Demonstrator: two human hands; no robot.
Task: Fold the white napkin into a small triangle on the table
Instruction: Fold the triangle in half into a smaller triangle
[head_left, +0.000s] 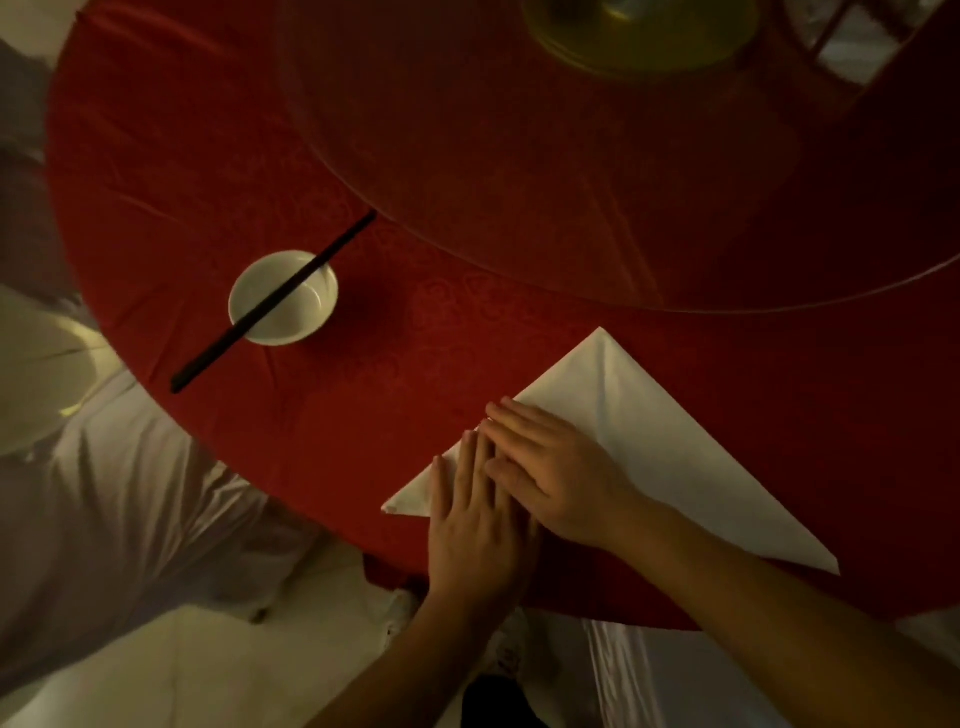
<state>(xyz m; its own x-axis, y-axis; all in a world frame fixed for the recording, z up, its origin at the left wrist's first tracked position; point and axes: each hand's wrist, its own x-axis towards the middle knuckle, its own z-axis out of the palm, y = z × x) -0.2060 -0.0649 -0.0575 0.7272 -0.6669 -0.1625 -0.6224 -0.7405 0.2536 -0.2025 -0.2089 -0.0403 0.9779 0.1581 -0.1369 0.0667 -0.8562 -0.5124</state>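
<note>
Both forearms bare, no sleeves or jewellery visible.

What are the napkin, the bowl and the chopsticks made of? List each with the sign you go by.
Napkin: looks like woven cloth, matte white; it holds sharp creases and lies flat.
Bowl: probably glazed ceramic or porcelain; smooth white with a soft sheen on the inside.
Chopsticks: dark and matte, perhaps lacquered wood or plastic; the dim light leaves it open.
</note>
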